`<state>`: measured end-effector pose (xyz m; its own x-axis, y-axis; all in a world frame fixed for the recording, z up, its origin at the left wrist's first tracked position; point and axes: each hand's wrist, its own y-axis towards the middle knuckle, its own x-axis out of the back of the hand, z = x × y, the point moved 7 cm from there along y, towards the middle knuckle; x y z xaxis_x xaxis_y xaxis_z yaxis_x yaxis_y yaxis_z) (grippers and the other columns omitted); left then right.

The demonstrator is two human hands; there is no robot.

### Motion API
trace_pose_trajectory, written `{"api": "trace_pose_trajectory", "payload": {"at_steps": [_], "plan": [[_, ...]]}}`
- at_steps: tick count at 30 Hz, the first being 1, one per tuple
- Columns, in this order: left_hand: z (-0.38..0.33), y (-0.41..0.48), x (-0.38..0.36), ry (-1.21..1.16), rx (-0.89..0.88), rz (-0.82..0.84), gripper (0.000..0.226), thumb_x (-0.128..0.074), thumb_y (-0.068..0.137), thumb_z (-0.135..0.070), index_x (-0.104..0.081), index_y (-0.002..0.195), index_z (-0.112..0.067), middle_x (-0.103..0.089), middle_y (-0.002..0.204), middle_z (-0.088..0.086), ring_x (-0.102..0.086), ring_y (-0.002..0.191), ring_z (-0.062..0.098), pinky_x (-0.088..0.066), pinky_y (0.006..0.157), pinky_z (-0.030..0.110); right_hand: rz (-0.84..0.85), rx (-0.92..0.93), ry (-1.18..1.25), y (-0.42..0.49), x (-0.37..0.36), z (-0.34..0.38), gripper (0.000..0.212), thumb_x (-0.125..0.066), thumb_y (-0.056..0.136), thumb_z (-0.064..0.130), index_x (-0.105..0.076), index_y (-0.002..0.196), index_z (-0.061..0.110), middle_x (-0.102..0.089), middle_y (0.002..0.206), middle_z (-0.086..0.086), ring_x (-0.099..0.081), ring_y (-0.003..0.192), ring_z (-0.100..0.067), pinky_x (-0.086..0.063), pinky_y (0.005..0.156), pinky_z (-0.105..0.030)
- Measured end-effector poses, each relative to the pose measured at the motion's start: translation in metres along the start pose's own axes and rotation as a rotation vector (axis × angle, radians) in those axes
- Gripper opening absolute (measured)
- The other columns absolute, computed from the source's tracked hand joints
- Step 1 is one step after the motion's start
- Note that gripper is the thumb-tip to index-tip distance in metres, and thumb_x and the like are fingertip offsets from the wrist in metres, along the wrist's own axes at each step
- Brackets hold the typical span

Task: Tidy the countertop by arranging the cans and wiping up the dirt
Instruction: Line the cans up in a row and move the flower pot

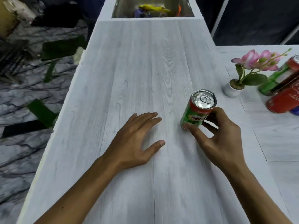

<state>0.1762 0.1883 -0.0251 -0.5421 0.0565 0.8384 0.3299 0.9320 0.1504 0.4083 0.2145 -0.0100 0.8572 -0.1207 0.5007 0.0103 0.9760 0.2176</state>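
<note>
Wrapped round the tilted green can [196,110], the right hand [221,136] is mid-arranging, the left hand [135,139] flat just left of it; next, probably, set the can upright by the other cans [283,99] beyond-right.

Fig.: item count, head view. Hands: 2, i.e. left hand [134,139] & right hand [221,136]. Cans: min. 5, i.e. 1 lone green can [196,110], plus a cluster at the right edge w/ second green can [271,82], upper red can [292,67], lower red can [284,101] & blue can [296,111]; cluster cut by the frame, so exact no. can't be told. Potted flower [230,92]: 1. Sink [121,10]: 1; blurred items inside, no. unclear. Countertop [145,62]: 1.
</note>
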Motion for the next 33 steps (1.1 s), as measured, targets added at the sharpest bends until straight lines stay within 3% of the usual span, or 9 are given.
{"api": "trace_pose_trajectory", "payload": {"at_steps": [13, 17, 23, 29, 33], "plan": [[0.098, -0.052, 0.062, 0.035, 0.092, -0.055, 0.066, -0.058, 0.096, -0.059, -0.048, 0.151, -0.025, -0.042, 0.160, -0.010, -0.032, 0.150, 0.004, -0.022, 0.126, 0.039, 0.046, 0.052, 0.040, 0.018, -0.121, 0.060, 0.061, -0.084, 0.082, 0.038, -0.055, 0.133, 0.024, -0.067, 0.121, 0.013, -0.062, 0.113, 0.005, -0.051, 0.090, -0.009], [0.116, -0.058, 0.069, 0.035, 0.091, -0.066, 0.065, -0.057, 0.096, -0.059, -0.048, 0.151, -0.025, -0.041, 0.161, -0.010, -0.031, 0.150, 0.003, -0.021, 0.127, 0.039, 0.050, 0.063, 0.025, 0.028, -0.147, 0.073, 0.062, -0.085, 0.082, 0.039, -0.054, 0.134, 0.024, -0.063, 0.121, 0.017, -0.060, 0.109, 0.011, -0.047, 0.088, -0.004], [0.135, -0.064, 0.081, 0.038, 0.086, -0.085, 0.066, -0.058, 0.096, -0.057, -0.048, 0.152, -0.023, -0.040, 0.161, -0.009, -0.030, 0.151, 0.004, -0.023, 0.126, 0.043, 0.045, 0.065, 0.037, 0.042, -0.176, 0.089, 0.064, -0.085, 0.082, 0.040, -0.054, 0.135, 0.024, -0.064, 0.122, 0.015, -0.062, 0.110, 0.004, -0.049, 0.090, -0.006], [0.148, -0.071, 0.089, 0.046, 0.076, -0.095, 0.066, -0.057, 0.097, -0.058, -0.048, 0.151, -0.023, -0.039, 0.162, -0.010, -0.029, 0.152, 0.005, -0.023, 0.126, 0.044, 0.056, 0.075, 0.062, 0.053, -0.205, 0.104, 0.061, -0.084, 0.082, 0.039, -0.055, 0.133, 0.022, -0.063, 0.117, 0.018, -0.059, 0.106, 0.013, -0.047, 0.086, -0.004], [0.155, -0.077, 0.090, 0.057, 0.078, -0.097, 0.066, -0.057, 0.097, -0.059, -0.047, 0.152, -0.023, -0.039, 0.162, -0.010, -0.029, 0.152, 0.005, -0.022, 0.126, 0.043, 0.068, 0.076, 0.089, 0.057, -0.224, 0.110, 0.059, -0.084, 0.082, 0.037, -0.055, 0.132, 0.020, -0.066, 0.118, 0.013, -0.062, 0.108, 0.006, -0.050, 0.087, -0.007]]}}
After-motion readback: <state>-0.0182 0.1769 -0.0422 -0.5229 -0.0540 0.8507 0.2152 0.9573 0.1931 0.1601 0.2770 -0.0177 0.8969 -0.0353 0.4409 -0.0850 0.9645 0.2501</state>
